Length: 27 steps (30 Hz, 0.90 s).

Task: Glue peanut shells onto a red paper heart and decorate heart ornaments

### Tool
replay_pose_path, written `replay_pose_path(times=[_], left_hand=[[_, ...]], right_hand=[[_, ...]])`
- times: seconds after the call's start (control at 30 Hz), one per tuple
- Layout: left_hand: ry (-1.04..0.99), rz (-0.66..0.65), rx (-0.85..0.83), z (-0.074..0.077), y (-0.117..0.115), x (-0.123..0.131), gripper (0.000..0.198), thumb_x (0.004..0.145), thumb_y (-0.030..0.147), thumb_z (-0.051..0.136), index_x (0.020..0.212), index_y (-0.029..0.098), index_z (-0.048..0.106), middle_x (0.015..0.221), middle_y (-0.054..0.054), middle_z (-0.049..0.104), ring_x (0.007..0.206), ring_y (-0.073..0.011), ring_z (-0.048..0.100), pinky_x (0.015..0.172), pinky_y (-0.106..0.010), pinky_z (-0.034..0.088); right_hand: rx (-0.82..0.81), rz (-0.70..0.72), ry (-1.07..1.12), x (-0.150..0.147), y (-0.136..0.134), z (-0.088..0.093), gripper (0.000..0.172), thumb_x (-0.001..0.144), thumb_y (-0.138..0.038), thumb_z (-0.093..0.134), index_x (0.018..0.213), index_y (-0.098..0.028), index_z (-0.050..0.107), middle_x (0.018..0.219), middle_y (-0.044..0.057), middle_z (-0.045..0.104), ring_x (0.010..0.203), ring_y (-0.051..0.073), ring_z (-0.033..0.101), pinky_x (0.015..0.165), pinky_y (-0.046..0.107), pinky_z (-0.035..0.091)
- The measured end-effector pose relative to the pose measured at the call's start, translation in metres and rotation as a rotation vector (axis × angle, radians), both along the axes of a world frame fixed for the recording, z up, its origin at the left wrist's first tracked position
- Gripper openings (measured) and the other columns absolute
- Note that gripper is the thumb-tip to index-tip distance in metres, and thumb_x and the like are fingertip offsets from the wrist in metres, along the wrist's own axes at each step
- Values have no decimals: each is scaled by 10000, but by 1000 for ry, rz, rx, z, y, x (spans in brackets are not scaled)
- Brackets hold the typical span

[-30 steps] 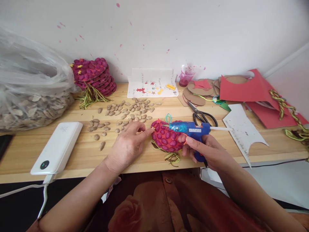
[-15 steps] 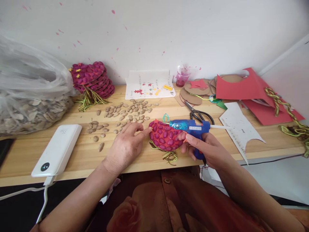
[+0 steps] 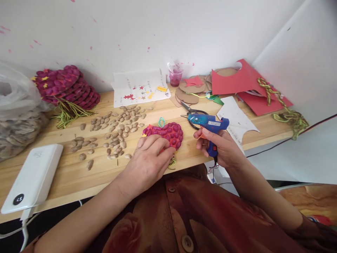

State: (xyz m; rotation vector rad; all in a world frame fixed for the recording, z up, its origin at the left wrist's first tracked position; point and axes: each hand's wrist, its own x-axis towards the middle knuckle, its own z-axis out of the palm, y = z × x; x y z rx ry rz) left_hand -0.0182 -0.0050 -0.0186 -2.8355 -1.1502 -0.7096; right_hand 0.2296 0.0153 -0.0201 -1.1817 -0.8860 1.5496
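Note:
The craft piece point(image 3: 175, 133), a red backing covered in purple-painted nutshells, lies on the table with a teal cord loop point(image 3: 161, 122) at its top. My left hand point(image 3: 151, 158) rests over its near left part, fingers bent and close together on it. They hide that part and most of its green yarn tassel point(image 3: 172, 162). To the right, my right hand point(image 3: 219, 144) is wrapped round a blue hot glue gun point(image 3: 204, 120) whose nozzle points left, apart from the craft. A small orange-red bit point(image 3: 201, 135) shows at my right fingertips.
Loose peanut shells point(image 3: 121, 131) lie left of the craft. Behind stand a stack of purple pieces point(image 3: 68, 84) and a stained plastic cup point(image 3: 175, 73). Scissors point(image 3: 193, 119) lie behind the glue gun; red card point(image 3: 231, 80) is at right. A white power bank point(image 3: 34, 175) sits front left.
The glue gun has drawn back right, away from the craft piece. My left hand has moved from its left edge onto its near left part. The whole view has shifted right.

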Motion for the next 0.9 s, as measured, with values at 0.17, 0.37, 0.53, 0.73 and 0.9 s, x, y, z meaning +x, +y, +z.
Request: replay_pose_path(times=[0.17,0.37,0.53,0.73,0.9], left_hand=[[71,117,-55,6,1,17,102,945,273,639,927,193,700,1003,-94,670,981,-284,553,861,-450,447],[186,152,-7,2,-2,30,85,940,245,621,936,175,670,944,-96,661,922,-295,542,808,-456,438],[253,58,7,7,0,34,73,938,184,591,938,193,663,1006,-103,660,971,-296,547,797,-449,440],[444,-142,-18,22,10,46,107,868,152,620,960,154,674,1204,-167,596,1120,-334,522,872,-453,474],[599,-240,6,26,14,58,250,873,140,590,1104,89,670,1186,-177,583,1112,-323,526,860,-432,498]], right_hand=[[11,12,32,3,-5,-4,330,742,-432,871,871,-173,711,917,50,674,605,127,651,362,185,426],[13,25,25,3,-8,-6,379,699,-470,894,833,-172,702,884,44,666,590,127,654,361,190,422],[13,42,4,5,-10,-6,398,694,-499,888,799,-171,688,868,51,680,593,132,646,367,205,423],[22,66,8,8,-10,-8,388,717,-508,869,805,-168,703,867,48,673,600,127,640,370,199,429],[-4,77,-29,9,-11,-6,394,710,-525,866,790,-174,706,802,59,701,573,128,614,377,208,426]])
